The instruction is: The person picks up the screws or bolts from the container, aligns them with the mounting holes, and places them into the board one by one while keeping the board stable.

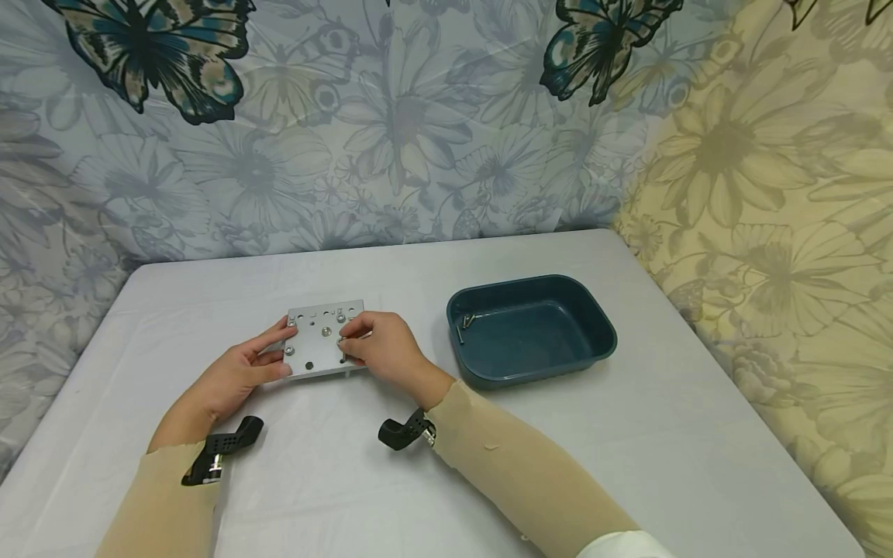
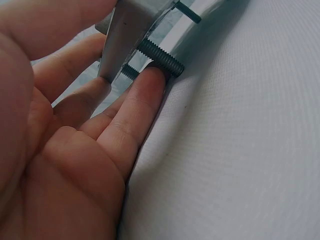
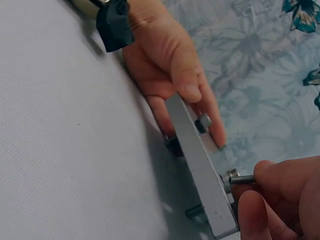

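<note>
Near the middle of the surface (image 1: 628, 434), the left hand (image 1: 240, 372) is gripping the plate (image 1: 321, 341) by its left edge, fingers underneath against a bolt's thread (image 2: 161, 56). The right hand (image 1: 380, 349) is pinching a screw (image 3: 241, 179) at the plate's right edge — best kept square to its hole, turning gently, with the plate held steady. Spare screws are lying in the tray (image 1: 593, 325).

White table (image 1: 628, 465) with finely textured cloth-like surface filled lower view. Behind it hung floral-print fabric backdrop (image 1: 391, 155), pale blue-grey across left and centre, yellow-cream section (image 1: 781, 201) at right. Large dark teal butterflies (image 1: 160, 46) printed along top. Light soft, even; faint shadows on tabletop.
</note>
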{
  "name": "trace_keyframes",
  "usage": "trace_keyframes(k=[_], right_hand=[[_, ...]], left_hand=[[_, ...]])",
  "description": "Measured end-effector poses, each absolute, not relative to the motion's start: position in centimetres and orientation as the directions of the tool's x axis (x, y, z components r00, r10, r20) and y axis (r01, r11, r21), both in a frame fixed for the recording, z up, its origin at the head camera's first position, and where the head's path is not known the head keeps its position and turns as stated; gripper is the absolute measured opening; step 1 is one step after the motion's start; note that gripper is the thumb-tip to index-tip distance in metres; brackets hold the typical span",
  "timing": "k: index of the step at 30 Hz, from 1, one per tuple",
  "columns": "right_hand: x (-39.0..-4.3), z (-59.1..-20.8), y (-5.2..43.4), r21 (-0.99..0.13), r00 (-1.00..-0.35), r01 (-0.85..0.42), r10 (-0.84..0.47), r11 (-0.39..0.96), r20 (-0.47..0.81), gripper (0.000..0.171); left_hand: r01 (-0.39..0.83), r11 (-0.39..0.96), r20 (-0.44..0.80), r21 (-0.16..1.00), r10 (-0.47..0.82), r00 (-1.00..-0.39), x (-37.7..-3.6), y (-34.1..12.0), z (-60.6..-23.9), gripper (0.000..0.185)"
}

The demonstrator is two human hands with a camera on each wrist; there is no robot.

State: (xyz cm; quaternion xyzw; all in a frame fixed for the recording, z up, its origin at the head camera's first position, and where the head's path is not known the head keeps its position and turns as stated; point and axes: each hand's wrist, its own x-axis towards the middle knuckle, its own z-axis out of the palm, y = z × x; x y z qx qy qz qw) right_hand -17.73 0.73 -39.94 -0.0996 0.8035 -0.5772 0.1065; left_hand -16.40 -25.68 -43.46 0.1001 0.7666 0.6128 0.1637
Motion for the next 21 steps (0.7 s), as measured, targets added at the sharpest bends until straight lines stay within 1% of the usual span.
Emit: trace_keyframes(k=[11,18,21], right_hand=[[-17.41,-40.13,0.51,-0.923,-0.957,-0.106,-0.29,0.37,-0.006,0.008],[-17.49,-40.28,0.57,-0.878,-0.945,-0.189,-0.324,0.44,0.041,0.007],[-17.5,-40.28,0.68,-0.874,-0.942,-0.198,-0.334,0.444,0.044,0.007]], left_hand=[[-0.044,0.178,-0.109,0.983,0.373,-0.922,-16.53,-25.77,-43.98,0.074],[-0.044,0.193,-0.114,0.98,0.369,-0.922,-16.43,-25.86,-43.77,0.073],[-0.046,0.196,-0.118,0.98,0.37,-0.921,-16.44,-25.81,-43.66,0.074]])
